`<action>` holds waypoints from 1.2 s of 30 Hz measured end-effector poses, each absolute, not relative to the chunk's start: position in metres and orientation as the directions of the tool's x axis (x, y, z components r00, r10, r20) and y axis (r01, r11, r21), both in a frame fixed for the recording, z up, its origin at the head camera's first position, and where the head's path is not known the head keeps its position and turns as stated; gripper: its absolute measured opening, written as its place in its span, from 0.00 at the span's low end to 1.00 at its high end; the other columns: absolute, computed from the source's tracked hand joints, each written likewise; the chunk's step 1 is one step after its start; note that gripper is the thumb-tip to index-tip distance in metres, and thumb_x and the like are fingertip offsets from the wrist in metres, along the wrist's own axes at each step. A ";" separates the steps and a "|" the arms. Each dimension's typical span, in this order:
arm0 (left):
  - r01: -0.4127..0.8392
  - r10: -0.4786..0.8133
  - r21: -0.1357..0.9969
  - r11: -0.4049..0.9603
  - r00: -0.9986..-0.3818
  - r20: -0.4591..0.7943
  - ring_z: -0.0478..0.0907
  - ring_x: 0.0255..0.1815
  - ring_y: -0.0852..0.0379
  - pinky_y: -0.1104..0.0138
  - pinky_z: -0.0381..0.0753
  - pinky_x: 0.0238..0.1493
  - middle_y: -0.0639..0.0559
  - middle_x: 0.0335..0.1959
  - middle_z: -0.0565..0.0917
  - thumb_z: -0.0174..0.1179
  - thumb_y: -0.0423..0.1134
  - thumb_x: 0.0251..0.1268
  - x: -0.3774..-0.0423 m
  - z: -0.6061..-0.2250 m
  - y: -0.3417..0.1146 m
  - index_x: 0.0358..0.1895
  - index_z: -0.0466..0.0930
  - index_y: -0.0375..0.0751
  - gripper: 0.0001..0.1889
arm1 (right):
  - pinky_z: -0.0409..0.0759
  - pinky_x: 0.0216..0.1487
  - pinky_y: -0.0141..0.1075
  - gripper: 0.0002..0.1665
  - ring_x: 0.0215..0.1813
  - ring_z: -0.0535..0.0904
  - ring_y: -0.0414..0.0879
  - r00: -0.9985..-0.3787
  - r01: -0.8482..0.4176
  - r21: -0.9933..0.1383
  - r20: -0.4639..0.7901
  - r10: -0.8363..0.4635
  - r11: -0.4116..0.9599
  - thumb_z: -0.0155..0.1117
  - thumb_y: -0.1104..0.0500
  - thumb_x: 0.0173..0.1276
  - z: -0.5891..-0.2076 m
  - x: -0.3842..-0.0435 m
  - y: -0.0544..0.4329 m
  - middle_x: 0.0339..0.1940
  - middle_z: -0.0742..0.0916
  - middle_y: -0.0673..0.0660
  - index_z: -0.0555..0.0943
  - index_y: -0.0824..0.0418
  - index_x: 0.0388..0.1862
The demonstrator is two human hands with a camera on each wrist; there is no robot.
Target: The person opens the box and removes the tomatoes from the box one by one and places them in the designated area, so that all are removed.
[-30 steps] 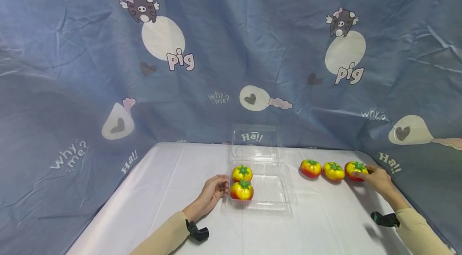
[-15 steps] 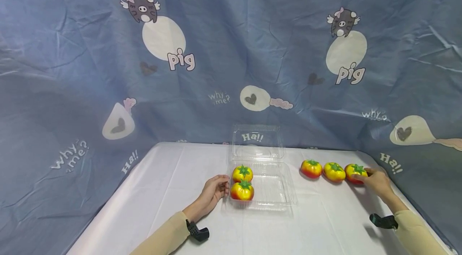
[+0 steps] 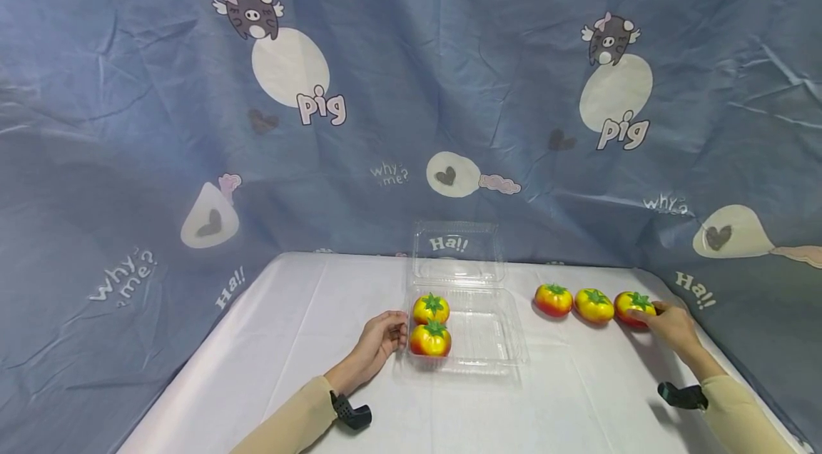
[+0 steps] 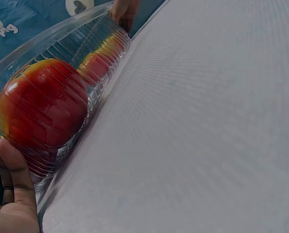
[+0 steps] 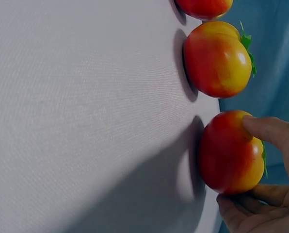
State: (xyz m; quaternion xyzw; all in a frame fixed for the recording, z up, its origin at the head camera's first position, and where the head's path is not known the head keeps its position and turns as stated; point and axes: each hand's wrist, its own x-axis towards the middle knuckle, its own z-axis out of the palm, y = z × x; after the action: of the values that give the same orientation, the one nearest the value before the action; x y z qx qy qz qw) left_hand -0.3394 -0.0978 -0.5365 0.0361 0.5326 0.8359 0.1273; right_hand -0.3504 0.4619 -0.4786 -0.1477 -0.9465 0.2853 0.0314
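Observation:
At the right end of a row, my right hand [image 3: 671, 327] pinches a red-and-yellow tomato [image 3: 632, 310] with green leaves on top. The right wrist view shows my thumb on the upper side of that tomato [image 5: 229, 153] and the other fingers at its far side. The tomato sits at the table surface. My left hand [image 3: 379, 345] rests on edge beside a clear plastic clamshell box [image 3: 491, 362], its loosely bent fingers right at the left wall. Inside the box, along its left side, stand two similar tomatoes, a front one [image 3: 430, 341] and a back one [image 3: 431, 309].
Two more tomatoes, a middle one [image 3: 594, 306] and a left one [image 3: 553, 300], stand in the row beside the held one. The box's transparent lid [image 3: 457, 254] is raised at the back. A blue patterned curtain [image 3: 385, 83] hangs behind the white-covered table [image 3: 552, 404].
My right hand has shifted very slightly toward the front while staying on the same tomato. The left hand, the box and the other tomatoes are where they were.

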 end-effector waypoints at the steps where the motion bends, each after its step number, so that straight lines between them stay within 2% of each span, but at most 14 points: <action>1: -0.174 0.252 0.900 -0.401 -0.965 -0.074 0.71 0.25 0.59 0.69 0.73 0.29 0.53 0.26 0.76 0.53 0.35 0.66 -0.339 -0.536 -0.098 0.39 0.72 0.38 0.04 | 0.63 0.63 0.64 0.56 0.62 0.63 0.76 -0.953 0.266 -0.552 -0.030 0.300 0.790 0.62 0.37 0.62 -0.479 -0.350 0.462 0.64 0.64 0.84 0.58 0.84 0.65; 6: -0.176 0.246 0.900 -0.399 -0.966 -0.080 0.71 0.25 0.59 0.69 0.73 0.28 0.52 0.26 0.76 0.54 0.36 0.66 -0.339 -0.537 -0.098 0.39 0.72 0.38 0.06 | 0.62 0.64 0.63 0.58 0.63 0.62 0.76 -0.948 0.283 -0.559 -0.040 0.315 0.779 0.61 0.35 0.61 -0.479 -0.348 0.461 0.65 0.63 0.83 0.58 0.84 0.65; 15: -0.178 0.238 0.896 -0.407 -0.968 -0.085 0.71 0.24 0.60 0.70 0.73 0.27 0.53 0.26 0.76 0.53 0.35 0.67 -0.339 -0.537 -0.097 0.39 0.72 0.38 0.04 | 0.61 0.65 0.64 0.55 0.64 0.61 0.76 -0.948 0.286 -0.566 -0.047 0.316 0.773 0.60 0.37 0.64 -0.480 -0.345 0.461 0.65 0.63 0.83 0.57 0.84 0.65; 27: -0.175 0.230 0.900 -0.399 -0.969 -0.087 0.70 0.24 0.59 0.70 0.72 0.27 0.52 0.25 0.75 0.52 0.34 0.66 -0.340 -0.536 -0.096 0.38 0.71 0.38 0.03 | 0.61 0.65 0.64 0.62 0.67 0.58 0.76 -0.941 0.297 -0.612 -0.056 0.334 0.733 0.59 0.35 0.63 -0.474 -0.343 0.461 0.67 0.59 0.84 0.44 0.78 0.72; 36: -0.174 0.236 0.902 -0.395 -0.968 -0.083 0.70 0.24 0.59 0.69 0.72 0.27 0.53 0.25 0.76 0.53 0.34 0.66 -0.339 -0.536 -0.097 0.38 0.72 0.38 0.03 | 0.63 0.63 0.65 0.62 0.68 0.58 0.75 -0.930 0.301 -0.621 -0.022 0.367 0.724 0.59 0.33 0.62 -0.473 -0.342 0.462 0.69 0.59 0.82 0.45 0.74 0.74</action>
State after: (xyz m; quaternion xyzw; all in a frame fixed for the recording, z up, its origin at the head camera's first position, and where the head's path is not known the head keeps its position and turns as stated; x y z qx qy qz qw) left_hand -0.3395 -0.0967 -0.5365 0.0292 0.5359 0.8348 0.1227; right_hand -0.3419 0.4622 -0.4727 -0.1801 -0.9270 0.3250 0.0511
